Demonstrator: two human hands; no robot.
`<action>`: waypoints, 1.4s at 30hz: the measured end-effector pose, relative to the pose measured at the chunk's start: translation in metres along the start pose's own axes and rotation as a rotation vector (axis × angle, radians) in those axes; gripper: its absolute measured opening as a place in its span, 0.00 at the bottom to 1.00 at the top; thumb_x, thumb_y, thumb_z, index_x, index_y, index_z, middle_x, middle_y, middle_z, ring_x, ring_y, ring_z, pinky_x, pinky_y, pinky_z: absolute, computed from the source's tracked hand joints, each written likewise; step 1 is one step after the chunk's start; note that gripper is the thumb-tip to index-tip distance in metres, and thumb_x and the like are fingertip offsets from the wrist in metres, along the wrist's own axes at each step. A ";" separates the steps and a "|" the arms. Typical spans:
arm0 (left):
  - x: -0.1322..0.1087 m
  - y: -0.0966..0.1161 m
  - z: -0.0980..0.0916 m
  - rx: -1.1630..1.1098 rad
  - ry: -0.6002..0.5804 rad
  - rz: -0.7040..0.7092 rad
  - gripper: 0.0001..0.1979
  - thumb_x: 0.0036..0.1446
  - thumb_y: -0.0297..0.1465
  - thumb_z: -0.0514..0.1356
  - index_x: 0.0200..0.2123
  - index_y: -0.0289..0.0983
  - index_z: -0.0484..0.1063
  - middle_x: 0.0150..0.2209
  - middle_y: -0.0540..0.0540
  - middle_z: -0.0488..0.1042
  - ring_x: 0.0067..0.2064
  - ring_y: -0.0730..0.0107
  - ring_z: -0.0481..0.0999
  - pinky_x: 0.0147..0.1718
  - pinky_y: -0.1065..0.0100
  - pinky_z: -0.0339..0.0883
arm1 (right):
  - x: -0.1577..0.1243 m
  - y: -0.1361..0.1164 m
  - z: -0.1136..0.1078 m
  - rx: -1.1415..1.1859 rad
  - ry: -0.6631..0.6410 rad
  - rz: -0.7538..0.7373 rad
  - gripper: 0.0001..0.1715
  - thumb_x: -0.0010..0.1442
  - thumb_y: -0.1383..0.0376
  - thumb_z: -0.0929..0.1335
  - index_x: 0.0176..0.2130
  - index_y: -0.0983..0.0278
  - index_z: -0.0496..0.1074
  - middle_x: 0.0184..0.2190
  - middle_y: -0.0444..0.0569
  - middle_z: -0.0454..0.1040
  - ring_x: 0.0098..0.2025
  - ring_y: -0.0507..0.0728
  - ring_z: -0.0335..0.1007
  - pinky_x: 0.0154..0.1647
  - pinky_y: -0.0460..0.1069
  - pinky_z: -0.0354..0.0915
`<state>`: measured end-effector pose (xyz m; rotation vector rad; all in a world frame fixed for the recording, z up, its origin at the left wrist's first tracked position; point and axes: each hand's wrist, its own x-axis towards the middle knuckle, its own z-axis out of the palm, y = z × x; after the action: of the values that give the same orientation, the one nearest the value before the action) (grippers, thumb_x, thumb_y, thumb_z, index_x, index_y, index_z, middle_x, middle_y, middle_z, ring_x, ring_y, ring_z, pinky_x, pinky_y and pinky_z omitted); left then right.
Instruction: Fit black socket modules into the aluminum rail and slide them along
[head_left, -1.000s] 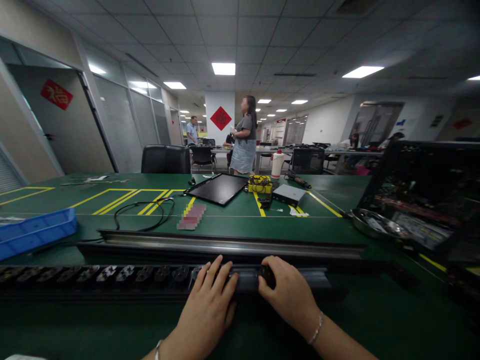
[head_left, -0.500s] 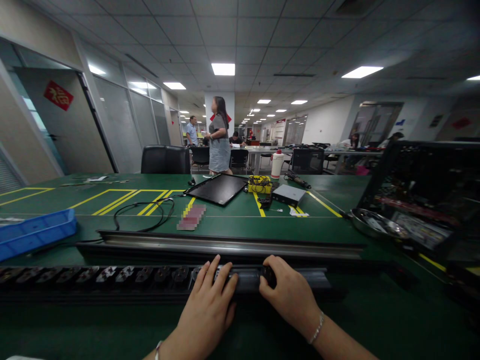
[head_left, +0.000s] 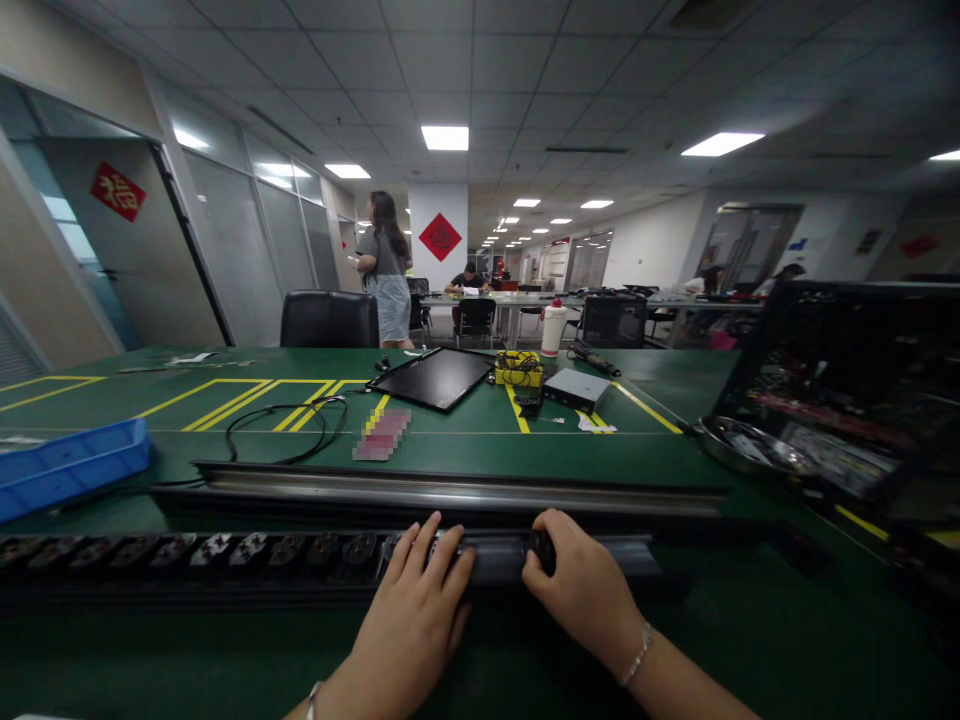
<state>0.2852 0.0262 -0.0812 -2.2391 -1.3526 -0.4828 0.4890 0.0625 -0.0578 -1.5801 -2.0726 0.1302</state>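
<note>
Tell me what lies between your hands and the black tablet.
From the left hand and right hand, the head view shows a long metal rail, then a blurred pink item before the tablet.

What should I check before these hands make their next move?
Left hand resting on the black segmented strip: ok.
Right hand on the dark knob at the strip: ok.
Metal rail just beyond, not touching either hand: ok.
Blue plastic tray well off to the left of the hands: ok.
Strip fastened to the green bench: cannot tell.
</note>
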 end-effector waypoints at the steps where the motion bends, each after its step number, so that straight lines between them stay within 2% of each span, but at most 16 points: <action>1: 0.000 0.000 0.000 0.004 -0.007 0.002 0.19 0.55 0.35 0.56 0.52 0.45 0.65 0.55 0.49 0.66 0.59 0.53 0.60 0.57 0.52 0.53 | 0.000 0.000 0.000 0.000 -0.002 -0.001 0.06 0.51 0.66 0.61 0.34 0.61 0.62 0.31 0.44 0.69 0.34 0.55 0.66 0.35 0.49 0.57; 6: -0.004 -0.003 0.004 0.021 -0.046 0.035 0.25 0.53 0.29 0.57 0.55 0.45 0.62 0.59 0.48 0.62 0.61 0.52 0.55 0.58 0.51 0.51 | 0.000 0.001 -0.001 -0.008 -0.008 -0.011 0.06 0.52 0.66 0.61 0.34 0.61 0.62 0.31 0.44 0.68 0.33 0.56 0.66 0.35 0.50 0.57; 11: -0.004 -0.003 0.003 0.023 -0.054 0.025 0.25 0.52 0.28 0.57 0.55 0.45 0.62 0.59 0.47 0.61 0.62 0.52 0.54 0.58 0.51 0.51 | 0.001 0.003 0.000 -0.005 0.008 -0.042 0.07 0.51 0.66 0.61 0.34 0.61 0.63 0.31 0.45 0.69 0.33 0.56 0.66 0.35 0.50 0.57; 16: 0.000 -0.001 0.004 0.026 -0.020 0.006 0.20 0.54 0.31 0.57 0.52 0.45 0.65 0.58 0.48 0.63 0.61 0.53 0.57 0.57 0.51 0.53 | 0.003 0.005 0.003 -0.021 0.033 -0.053 0.06 0.51 0.66 0.61 0.34 0.61 0.63 0.31 0.45 0.69 0.33 0.55 0.66 0.34 0.49 0.57; 21: 0.003 -0.001 0.008 0.021 -0.001 -0.002 0.19 0.56 0.33 0.57 0.52 0.44 0.65 0.58 0.47 0.63 0.61 0.51 0.56 0.57 0.50 0.54 | 0.008 0.008 0.004 -0.027 0.049 -0.062 0.06 0.52 0.66 0.61 0.33 0.61 0.63 0.31 0.45 0.69 0.32 0.55 0.66 0.34 0.48 0.56; 28: 0.003 -0.001 0.006 0.003 0.025 0.000 0.20 0.57 0.35 0.55 0.54 0.45 0.63 0.63 0.46 0.55 0.64 0.52 0.50 0.57 0.49 0.54 | 0.010 0.009 0.003 -0.047 0.052 -0.047 0.07 0.51 0.66 0.61 0.34 0.61 0.64 0.31 0.45 0.70 0.33 0.54 0.66 0.34 0.48 0.56; 34: 0.002 -0.001 0.009 0.019 0.026 0.009 0.20 0.57 0.31 0.55 0.54 0.44 0.64 0.62 0.47 0.56 0.64 0.53 0.51 0.57 0.50 0.54 | 0.010 0.008 0.003 -0.073 0.070 -0.031 0.08 0.51 0.65 0.61 0.34 0.61 0.65 0.32 0.45 0.71 0.32 0.53 0.66 0.32 0.47 0.56; 42: -0.001 -0.004 0.012 0.044 0.003 0.032 0.24 0.53 0.26 0.56 0.55 0.44 0.62 0.63 0.47 0.56 0.64 0.49 0.50 0.57 0.48 0.54 | 0.008 0.007 0.002 -0.095 0.083 -0.014 0.07 0.52 0.65 0.61 0.34 0.61 0.65 0.31 0.44 0.70 0.32 0.53 0.67 0.32 0.47 0.56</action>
<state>0.2823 0.0337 -0.0910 -2.2198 -1.3112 -0.4404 0.4929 0.0729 -0.0597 -1.5987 -2.0525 -0.0391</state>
